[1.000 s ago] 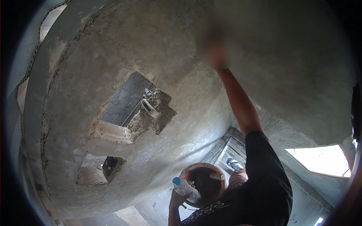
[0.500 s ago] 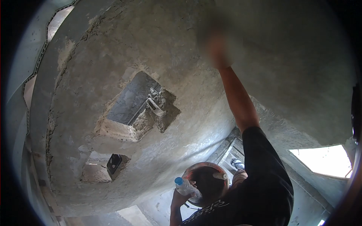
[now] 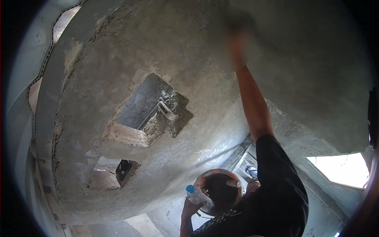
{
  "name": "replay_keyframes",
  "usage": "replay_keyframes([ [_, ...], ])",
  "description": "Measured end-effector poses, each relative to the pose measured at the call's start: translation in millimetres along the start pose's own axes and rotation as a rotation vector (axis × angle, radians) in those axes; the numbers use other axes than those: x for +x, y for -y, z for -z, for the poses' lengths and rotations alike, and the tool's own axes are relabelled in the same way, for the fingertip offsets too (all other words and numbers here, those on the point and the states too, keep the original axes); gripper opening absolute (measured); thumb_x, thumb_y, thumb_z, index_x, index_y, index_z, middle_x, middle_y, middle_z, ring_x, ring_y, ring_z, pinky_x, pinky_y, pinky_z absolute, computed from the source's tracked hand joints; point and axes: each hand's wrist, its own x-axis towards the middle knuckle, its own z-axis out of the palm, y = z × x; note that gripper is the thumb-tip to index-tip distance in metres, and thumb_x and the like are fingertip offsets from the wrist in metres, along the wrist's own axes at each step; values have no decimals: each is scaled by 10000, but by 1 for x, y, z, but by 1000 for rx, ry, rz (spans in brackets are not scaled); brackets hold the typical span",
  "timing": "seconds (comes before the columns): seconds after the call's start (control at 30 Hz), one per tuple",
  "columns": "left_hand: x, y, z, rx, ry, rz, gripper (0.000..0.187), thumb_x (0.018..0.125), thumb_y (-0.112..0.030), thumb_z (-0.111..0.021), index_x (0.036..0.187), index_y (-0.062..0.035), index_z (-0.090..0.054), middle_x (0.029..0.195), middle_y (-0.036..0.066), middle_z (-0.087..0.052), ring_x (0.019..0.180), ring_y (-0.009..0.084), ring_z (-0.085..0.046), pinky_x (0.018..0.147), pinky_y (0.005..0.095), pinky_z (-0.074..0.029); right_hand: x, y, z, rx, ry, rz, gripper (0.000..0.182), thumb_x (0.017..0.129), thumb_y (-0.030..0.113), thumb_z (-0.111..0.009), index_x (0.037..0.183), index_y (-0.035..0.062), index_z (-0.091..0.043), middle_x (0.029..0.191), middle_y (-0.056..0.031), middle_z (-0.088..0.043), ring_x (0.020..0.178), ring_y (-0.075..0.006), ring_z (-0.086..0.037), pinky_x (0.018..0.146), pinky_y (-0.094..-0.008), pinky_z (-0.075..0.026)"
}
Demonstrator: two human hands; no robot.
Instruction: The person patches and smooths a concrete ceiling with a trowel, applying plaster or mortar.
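Observation:
My right hand (image 3: 237, 43) reaches up against the grey plastered wall (image 3: 197, 71) at the top. A heavy blur covers it, so its fingers, and anything in them, cannot be made out. A dark smear lies around its far end. Low in the view, my left hand (image 3: 192, 206) is wrapped round a clear plastic bottle (image 3: 200, 200) with a blue cap. The bottle is tilted and overlaps the near rim of a round bucket (image 3: 215, 172) with a reddish rim and a dark inside. A pale, round-ended handle (image 3: 233, 183) sticks out over the bucket's right side.
A rough square opening (image 3: 144, 102) in the wall shows a pale bracket-like piece (image 3: 167, 111). Below it, a smaller recess holds a black object (image 3: 123, 170). Bright light enters through an opening (image 3: 341, 170) at right. A pale frame (image 3: 241, 166) stands behind the bucket.
My right hand has shifted slightly to the right along the wall. The whole view has moved a little too. My left hand still holds the bottle by the bucket.

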Motion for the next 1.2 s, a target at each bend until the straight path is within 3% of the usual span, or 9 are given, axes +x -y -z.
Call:
replay_keyframes([
  [0.03, -1, 0, 0, 6, -8, 3, 529, 652, 5, -747, 1126, -30, -515, 1100, 113, -602, 989, 220, -608, 863, 384, -494, 0, -5, -2, 9, 0, -3, 271, 778, 34, -534, 1029, -39, -608, 947, -217, -644, 856, -404, -618, 805, -375, -495],
  [0.1, 1, 0, 2, 6, -20, 3, 532, 651, 4, -750, 1126, -31, -514, 1104, 113, -602, 988, 220, -608, 864, 384, -494, -1, -29, -5, 975, 54, -449, 224, 843, 39, -529, 1036, -57, -590, 979, -163, -642, 879, -292, -633, 838, -357, -495],
  [0.13, 0, 2, 3, 7, -18, 3, 530, 653, 8, -750, 1126, -32, -515, 1108, 113, -602, 989, 219, -607, 864, 383, -494, 10, -7, 16, 975, 63, -450, 224, 843, 39, -529, 1036, -57, -590, 979, -163, -642, 879, -292, -633, 838, -357, -495],
  [0.2, -3, 4, 5, 3, -11, 16, 528, 655, 11, -749, 1127, -33, -515, 1112, 112, -603, 989, 218, -607, 865, 382, -494, 22, 13, 60, 1252, 198, -960, 233, 894, 49, -508, 1091, -70, -547, 1015, -138, -613, 890, -220, -617, 844, -362, -508],
  [0.4, 1, 7, 8, -2, 1, 13, 513, 656, 25, -749, 1110, -35, -519, 1113, 110, -600, 991, 207, -599, 867, 377, -495, 22, 5, 73, 1319, 274, -1212, 245, 907, 63, -506, 1116, -65, -511, 1037, -139, -586, 863, -233, -614, 828, -374, -520],
  [0.63, 6, 5, 5, -22, 12, -25, 510, 650, 17, -752, 1104, -38, -528, 1108, 104, -603, 988, 204, -599, 866, 370, -493, 9, -15, 42, 1199, 344, -1301, 209, 908, 73, -491, 1075, -45, -536, 1058, -133, -603, 907, -228, -608, 809, -372, -509],
  [0.7, 5, 7, 5, -11, 10, -24, 514, 647, 20, -752, 1107, -39, -528, 1105, 103, -604, 990, 206, -599, 865, 370, -493, 10, -15, 37, 1344, 367, -1210, 170, 897, 65, -517, 1007, -54, -567, 915, -110, -625, 815, -212, -627, 763, -365, -531],
  [0.93, 5, 9, 6, -23, 10, -28, 531, 650, 22, -746, 1128, -42, -523, 1105, 98, -608, 996, 204, -598, 876, 370, -488, 17, -6, 39, 1360, 281, -1131, 146, 882, 52, -540, 987, -48, -551, 926, -109, -620, 844, -211, -631, 755, -344, -549],
  [1.2, 7, 8, 7, -16, 20, -37, 518, 660, 28, -742, 1126, -36, -523, 1110, 99, -605, 1001, 204, -598, 881, 372, -487, 12, -18, 55, 760, 548, -1132, 320, 835, 208, -655, 1104, 45, -597, 936, -37, -640, 834, -144, -618, 765, -292, -514],
])
